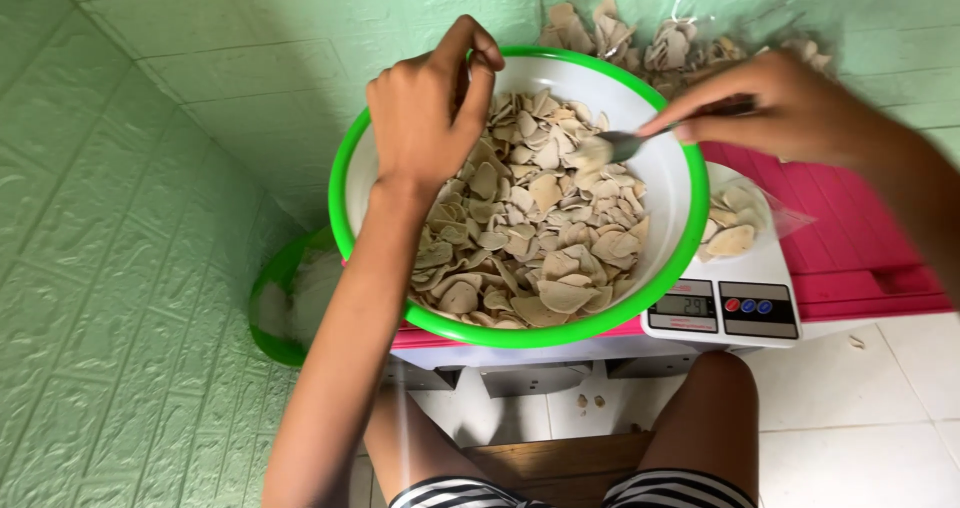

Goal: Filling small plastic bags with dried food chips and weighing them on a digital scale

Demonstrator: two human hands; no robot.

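The person's left hand (432, 108) reached into the green-rimmed white bowl (672, 230), fingers pinched together over the pale dried chips (535, 233) heaped inside; whether it held one I could not tell. The right hand (775, 108) was clamped on a metal spoon (622, 145), its tip among the chips. Just beside the bowl, a white scale (745, 293) carried a clear bag of chips (735, 223).

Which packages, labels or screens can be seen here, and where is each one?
Scale display: front of the white kitchen scale, small grey rectangle with dark digits.
Clear plastic bag: on the scale, holding pale chips.
Clear plastic bags: behind the green-rimmed bowl, with chips.
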